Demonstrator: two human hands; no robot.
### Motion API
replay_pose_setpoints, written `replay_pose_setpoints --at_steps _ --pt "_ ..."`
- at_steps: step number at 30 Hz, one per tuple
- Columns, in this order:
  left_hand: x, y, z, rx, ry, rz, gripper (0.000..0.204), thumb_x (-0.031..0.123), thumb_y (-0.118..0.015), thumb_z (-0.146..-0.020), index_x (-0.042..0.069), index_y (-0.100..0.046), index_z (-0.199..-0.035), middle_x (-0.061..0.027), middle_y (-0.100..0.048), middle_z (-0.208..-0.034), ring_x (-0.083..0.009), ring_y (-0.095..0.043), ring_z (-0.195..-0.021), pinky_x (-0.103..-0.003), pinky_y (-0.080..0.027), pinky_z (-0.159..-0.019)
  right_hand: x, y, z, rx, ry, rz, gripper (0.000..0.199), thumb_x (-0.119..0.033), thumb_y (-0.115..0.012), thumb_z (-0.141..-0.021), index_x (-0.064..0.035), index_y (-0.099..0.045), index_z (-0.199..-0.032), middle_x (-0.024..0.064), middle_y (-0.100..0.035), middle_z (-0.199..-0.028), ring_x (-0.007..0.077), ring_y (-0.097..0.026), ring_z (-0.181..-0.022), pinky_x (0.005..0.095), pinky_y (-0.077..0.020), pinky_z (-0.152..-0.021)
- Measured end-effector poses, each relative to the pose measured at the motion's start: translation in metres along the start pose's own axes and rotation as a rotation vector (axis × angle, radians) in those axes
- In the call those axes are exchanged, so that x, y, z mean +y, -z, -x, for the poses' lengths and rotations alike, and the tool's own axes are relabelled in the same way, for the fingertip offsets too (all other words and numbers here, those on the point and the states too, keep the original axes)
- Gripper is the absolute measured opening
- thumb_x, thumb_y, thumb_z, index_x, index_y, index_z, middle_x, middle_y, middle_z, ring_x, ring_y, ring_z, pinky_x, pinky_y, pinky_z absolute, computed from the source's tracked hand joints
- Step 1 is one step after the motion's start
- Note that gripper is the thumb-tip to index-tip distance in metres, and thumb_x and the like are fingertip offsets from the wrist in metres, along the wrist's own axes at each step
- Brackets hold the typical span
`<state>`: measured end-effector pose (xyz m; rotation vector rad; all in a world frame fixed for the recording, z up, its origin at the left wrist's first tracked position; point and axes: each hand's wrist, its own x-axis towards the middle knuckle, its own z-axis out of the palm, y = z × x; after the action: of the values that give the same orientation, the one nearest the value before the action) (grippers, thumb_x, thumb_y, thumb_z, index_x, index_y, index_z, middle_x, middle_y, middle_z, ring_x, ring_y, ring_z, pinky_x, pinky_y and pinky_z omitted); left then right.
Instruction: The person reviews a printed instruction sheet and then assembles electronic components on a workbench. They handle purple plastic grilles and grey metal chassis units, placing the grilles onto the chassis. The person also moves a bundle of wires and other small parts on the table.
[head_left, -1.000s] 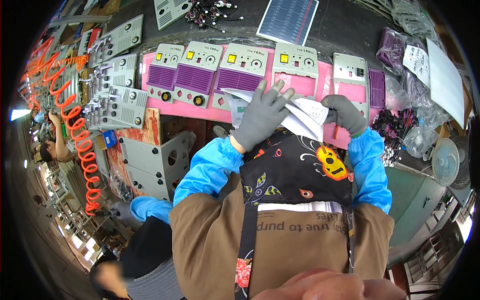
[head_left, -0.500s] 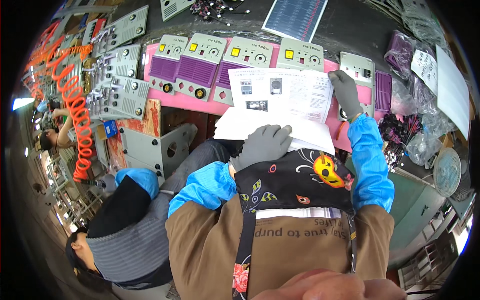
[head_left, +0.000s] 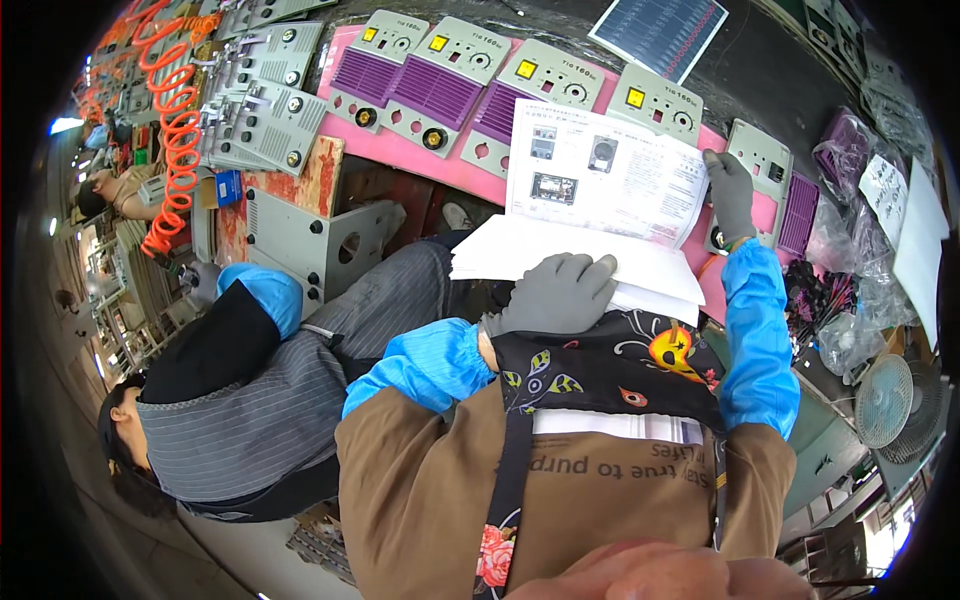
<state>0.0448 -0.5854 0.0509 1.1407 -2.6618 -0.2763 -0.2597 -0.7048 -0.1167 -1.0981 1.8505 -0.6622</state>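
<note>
A printed sheet (head_left: 606, 185) with small pictures and text stands raised over a stack of white papers (head_left: 560, 246) in front of me. My gloved right hand (head_left: 732, 193) pinches the sheet's upper right edge. My gloved left hand (head_left: 562, 293) is closed over the near edge of the stack, holding it at my dark patterned apron (head_left: 620, 360). Behind the sheet, several grey front panels (head_left: 465, 48) with yellow switches and purple grilles lie in a row. The panel (head_left: 757, 152) beyond my right hand has no yellow switch visible. A purple grille (head_left: 798, 212) sits beside it.
Grey panels (head_left: 265, 115) with black knobs are stacked on the left, near an orange coiled hose (head_left: 170, 120). A co-worker in striped clothing (head_left: 260, 410) sits left of me. Plastic bags (head_left: 850, 330), wire bundles (head_left: 815, 292) and a fan (head_left: 884, 400) are at the right.
The whole view has shifted, so the bench appears farther up and tilted. The raised sheet stands somewhat more upright. Both hands keep their hold on the papers.
</note>
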Motion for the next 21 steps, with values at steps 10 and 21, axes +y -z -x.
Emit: replay_pose_setpoints --at_steps 10,21 --pt "-0.001 -0.007 -0.001 0.036 -0.001 0.001 0.023 0.018 -0.068 -0.078 0.012 -0.072 -0.1 -0.0002 -0.067 -0.114 -0.0178 -0.063 -0.094 -0.031 -0.054 -0.077 -0.016 0.006 0.013 -0.004 -0.031 -0.049 0.037 -0.037 -0.063 -0.097 -0.0009 -0.069 -0.097 0.0031 -0.063 -0.073 0.0101 -0.055 -0.063 0.0288 -0.046 -0.057" --pt "-0.006 -0.008 -0.006 0.049 -0.061 -0.022 0.02 0.019 -0.068 -0.08 0.011 -0.072 -0.098 -0.0007 -0.067 -0.114 -0.0182 -0.064 -0.094 -0.032 -0.054 -0.078 -0.013 0.011 0.018 -0.02 -0.017 -0.177 0.033 -0.035 -0.063 -0.098 -0.0017 -0.069 -0.096 0.0 -0.063 -0.074 0.0068 -0.055 -0.061 0.0249 -0.046 -0.056"
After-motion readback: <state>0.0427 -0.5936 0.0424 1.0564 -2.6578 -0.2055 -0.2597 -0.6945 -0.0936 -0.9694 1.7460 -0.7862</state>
